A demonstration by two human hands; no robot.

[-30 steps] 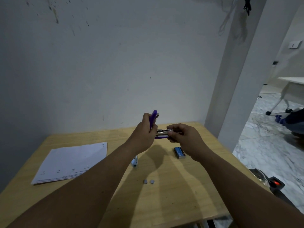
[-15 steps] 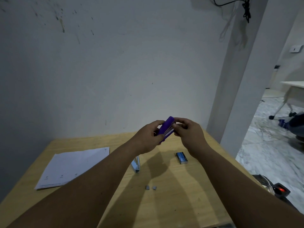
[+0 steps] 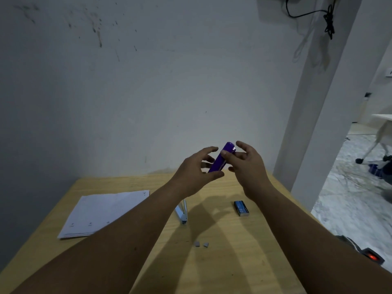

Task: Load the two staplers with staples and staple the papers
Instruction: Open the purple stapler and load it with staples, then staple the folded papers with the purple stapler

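Note:
A purple stapler [image 3: 221, 158], closed and tilted upward, is held in the air above the far edge of the wooden table [image 3: 233, 262]. My left hand [image 3: 194, 172] grips its lower end with thumb and fingers. My right hand [image 3: 247, 166] pinches its upper part with the thumb, other fingers spread. A white-and-blue stapler [image 3: 182, 212] lies on the table, partly hidden behind my left forearm. A blue staple box [image 3: 241, 208] lies to the right. Two small staple strips [image 3: 201, 244] sit nearer me. A stack of white papers [image 3: 104, 211] lies at the left.
The table stands against a white wall [image 3: 148, 92], with a pillar [image 3: 314, 113] at the right. Beyond the right table edge is a marble floor with a small device showing a red light [image 3: 372, 256] and a wheeled table leg [image 3: 369, 149].
The purple stapler's top, raised open a second ago, has been closed. Both hands lifted the stapler higher, and my fingers have loosened around it.

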